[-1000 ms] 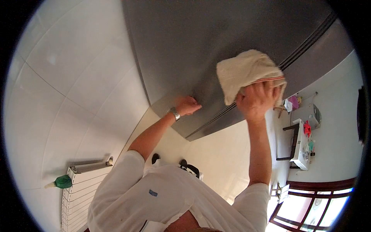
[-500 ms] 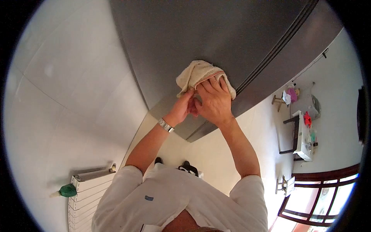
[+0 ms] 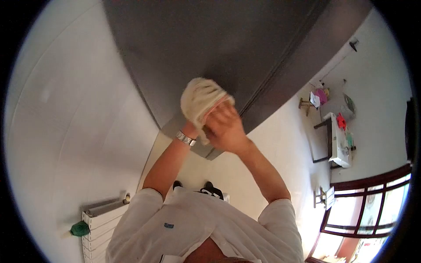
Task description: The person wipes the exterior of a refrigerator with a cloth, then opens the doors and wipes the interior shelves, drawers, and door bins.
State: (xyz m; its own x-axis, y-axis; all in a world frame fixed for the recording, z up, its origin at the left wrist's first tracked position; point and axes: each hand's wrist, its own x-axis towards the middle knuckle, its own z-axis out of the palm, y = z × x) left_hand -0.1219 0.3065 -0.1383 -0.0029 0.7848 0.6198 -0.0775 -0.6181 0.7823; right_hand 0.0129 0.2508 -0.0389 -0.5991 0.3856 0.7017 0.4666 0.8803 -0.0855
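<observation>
A beige cleaning cloth point(image 3: 198, 100) with a red-edged hem is bunched up in front of a tall dark grey panelled appliance, like a refrigerator point(image 3: 188, 39). My right hand point(image 3: 226, 129), blurred by motion, has its fingers bent over the hem side of the cloth. Below and to the left, my left hand point(image 3: 190, 129) goes in under the cloth, so its fingers are hidden; a metal watch point(image 3: 185, 138) is on that wrist. The cloth overlaps the lower part of the grey front, and one corner hangs down between my hands.
A white wall point(image 3: 74, 87) runs close along the left, with a white radiator point(image 3: 105, 228) and a green-wrapped object point(image 3: 80, 228) on it. Rightward are a white table point(image 3: 340, 144) with items, small stools point(image 3: 307, 103) and a dark-framed window point(image 3: 364, 210). My shoes point(image 3: 208, 186) stand on the pale floor.
Both hands and the cloth have shifted left and closer to me. The cloth, earlier spread flatter against the grey front, is now bunched up and covers my left fingers.
</observation>
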